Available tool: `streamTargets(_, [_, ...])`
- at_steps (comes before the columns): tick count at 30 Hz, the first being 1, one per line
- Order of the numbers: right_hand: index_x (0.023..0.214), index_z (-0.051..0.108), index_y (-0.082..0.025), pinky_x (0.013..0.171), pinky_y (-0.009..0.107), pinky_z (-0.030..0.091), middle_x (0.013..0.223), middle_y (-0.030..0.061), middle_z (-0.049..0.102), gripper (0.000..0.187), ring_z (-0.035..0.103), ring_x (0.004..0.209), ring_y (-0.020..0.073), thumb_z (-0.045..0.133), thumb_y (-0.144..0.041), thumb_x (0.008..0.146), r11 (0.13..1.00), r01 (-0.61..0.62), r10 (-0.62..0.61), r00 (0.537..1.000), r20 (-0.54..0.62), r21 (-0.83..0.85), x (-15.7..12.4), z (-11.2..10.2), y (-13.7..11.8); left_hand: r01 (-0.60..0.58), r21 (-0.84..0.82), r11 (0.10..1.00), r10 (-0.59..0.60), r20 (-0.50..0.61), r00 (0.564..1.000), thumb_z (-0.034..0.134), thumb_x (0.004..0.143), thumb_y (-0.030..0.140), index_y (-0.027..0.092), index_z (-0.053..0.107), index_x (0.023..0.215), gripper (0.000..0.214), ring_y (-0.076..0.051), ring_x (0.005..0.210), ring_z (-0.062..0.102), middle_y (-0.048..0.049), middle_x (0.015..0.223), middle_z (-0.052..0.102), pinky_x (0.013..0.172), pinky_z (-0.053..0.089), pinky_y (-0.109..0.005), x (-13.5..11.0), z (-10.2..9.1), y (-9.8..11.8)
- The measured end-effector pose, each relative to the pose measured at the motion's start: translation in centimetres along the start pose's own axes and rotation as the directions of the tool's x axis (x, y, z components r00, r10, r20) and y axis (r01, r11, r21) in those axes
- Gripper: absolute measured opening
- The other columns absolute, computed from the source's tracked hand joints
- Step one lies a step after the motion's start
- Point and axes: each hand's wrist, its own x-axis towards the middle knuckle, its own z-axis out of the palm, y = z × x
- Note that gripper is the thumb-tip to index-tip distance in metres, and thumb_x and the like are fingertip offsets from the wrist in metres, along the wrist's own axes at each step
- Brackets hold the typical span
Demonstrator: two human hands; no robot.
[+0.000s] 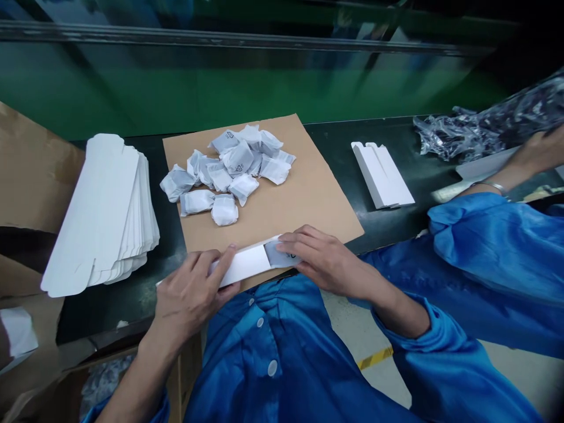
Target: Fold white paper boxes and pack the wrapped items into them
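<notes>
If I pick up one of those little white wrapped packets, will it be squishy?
The wrapped packet will probably feel light and a bit soft, because its thin paper looks crumpled. Its lumpy shape probably won't roll far on the brown card sheet. What's inside is hidden, so it might be firmer.

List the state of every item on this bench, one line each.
White card box: open, held by left hand and right hand.
Paper-wrapped packet: partly inside the box.
Flat white blanks: stacked.
Wrapped packets: loose heap on kraft sheet.
Folded white card: lying flat.
Clear plastic bag: crumpled.
</notes>
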Motion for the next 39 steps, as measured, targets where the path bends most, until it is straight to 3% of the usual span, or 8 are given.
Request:
streamTargets(3, [0.128, 0.051, -0.016, 0.097, 0.038, 0.052, 0.128, 0.0095, 0.061, 0.038, 0.055, 0.116, 0.0212, 0.053, -0.011, 0.091, 0.99, 0.045, -0.055, 0.996, 0.073, 0.133, 0.7, -0.5, 1.1, -0.058, -0.048, 0.997, 0.058, -0.008, 0.998, 0.065, 0.085, 0.033, 0.013, 0.057, 0.127, 0.048, -0.018, 0.077, 0.059, -0.0041, 0.086, 0.069, 0.06, 0.038, -0.028, -0.1, -0.2, 0.3])
streamTargets(9, [0.119, 0.055, -0.016, 0.095, 0.036, 0.053, 0.116, 0.0126, 0.064, 0.028, 0.059, 0.114, 0.0211, 0.054, -0.015, 0.091, 0.994, 0.006, 0.022, 0.969, -0.246, 0.112, 1.4, 0.7, 0.4, 0.049, -0.027, 0.998, -0.052, -0.11, 0.993, 0.069, 0.082, 0.034, 0.011, 0.057, 0.129, 0.054, -0.019, 0.074, 0.058, -0.0056, 0.084, 0.069, 0.058, 0.036, -0.027, -0.4, -0.9, -0.1])
streamTargets(14, [0.107, 0.064, -0.018, 0.088, 0.029, 0.055, 0.106, 0.0056, 0.071, 0.017, 0.067, 0.098, 0.0154, 0.056, -0.015, 0.092, 0.861, -0.131, 0.168, 0.985, -0.032, 0.492, 1.7, 0.2, -0.4, 0.042, -0.046, 0.998, -0.047, -0.12, 0.992, 0.069, 0.082, 0.034, 0.013, 0.053, 0.134, 0.058, -0.02, 0.074, 0.057, -0.0061, 0.086, 0.069, 0.06, 0.037, -0.028, -0.6, -0.6, 0.8])
streamTargets(20, [0.123, 0.053, -0.019, 0.094, 0.031, 0.054, 0.121, 0.0087, 0.066, 0.04, 0.064, 0.112, 0.0179, 0.066, -0.021, 0.085, 0.577, -0.292, 0.429, 0.903, 0.021, 0.763, 2.7, 0.1, -2.1, 0.217, -0.079, 0.973, -0.223, -0.079, 0.972, 0.064, 0.086, 0.035, 0.015, 0.053, 0.134, 0.053, -0.021, 0.076, 0.058, -0.0087, 0.089, 0.069, 0.061, 0.036, -0.031, -0.2, -0.2, 2.5])
streamTargets(27, [0.126, 0.058, -0.021, 0.085, 0.04, 0.058, 0.095, 0.0067, 0.075, 0.046, 0.071, 0.096, 0.0242, 0.07, -0.028, 0.082, 0.631, -0.361, 0.588, 0.8, -0.12, 0.686, 4.0, 0.0, 0.4, 0.334, -0.197, 0.922, -0.341, -0.001, 0.94, 0.055, 0.088, 0.053, 0.017, 0.053, 0.135, 0.059, -0.024, 0.091, 0.062, -0.0121, 0.106, 0.069, 0.075, 0.046, -0.035, 3.4, -1.2, 3.0])
streamTargets(31, [0.097, 0.076, -0.021, 0.07, 0.03, 0.056, 0.098, 0.0111, 0.075, 0.023, 0.07, 0.083, 0.0202, 0.075, -0.03, 0.076, 0.752, -0.351, 0.56, 0.787, -0.26, 0.559, 2.7, -7.2, 8.0, 0.626, -0.126, 0.77, -0.638, -0.117, 0.761, 0.054, 0.087, 0.057, 0.017, 0.044, 0.142, 0.069, -0.034, 0.113, 0.058, -0.0181, 0.127, 0.061, 0.088, 0.047, -0.044, 2.7, -3.1, -3.8])
streamTargets(35, [0.093, 0.078, -0.018, 0.063, 0.029, 0.047, 0.088, 0.0094, 0.075, 0.023, 0.069, 0.076, 0.0161, 0.071, -0.029, 0.074, 0.785, -0.533, 0.602, 0.777, -0.185, 0.315, 1.0, -14.4, 16.1, 0.84, 0.069, 0.539, -0.837, 0.162, 0.523, 0.048, 0.084, 0.064, 0.015, 0.047, 0.14, 0.075, -0.047, 0.108, 0.059, -0.0259, 0.124, 0.062, 0.074, 0.049, -0.056, 1.1, -3.0, -10.8])
streamTargets(39, [0.085, 0.078, -0.011, 0.064, 0.035, 0.045, 0.083, 0.012, 0.075, 0.018, 0.07, 0.082, 0.024, 0.069, -0.02, 0.073, 0.725, -0.68, 0.687, 0.704, -0.179, 0.107, 2.2, -15.3, 19.8, 0.859, 0.074, 0.507, -0.857, 0.153, 0.492, 0.05, 0.083, 0.059, 0.017, 0.055, 0.135, 0.067, -0.047, 0.091, 0.064, -0.027, 0.113, 0.066, 0.066, 0.048, -0.059, 0.3, -1.8, -12.4])
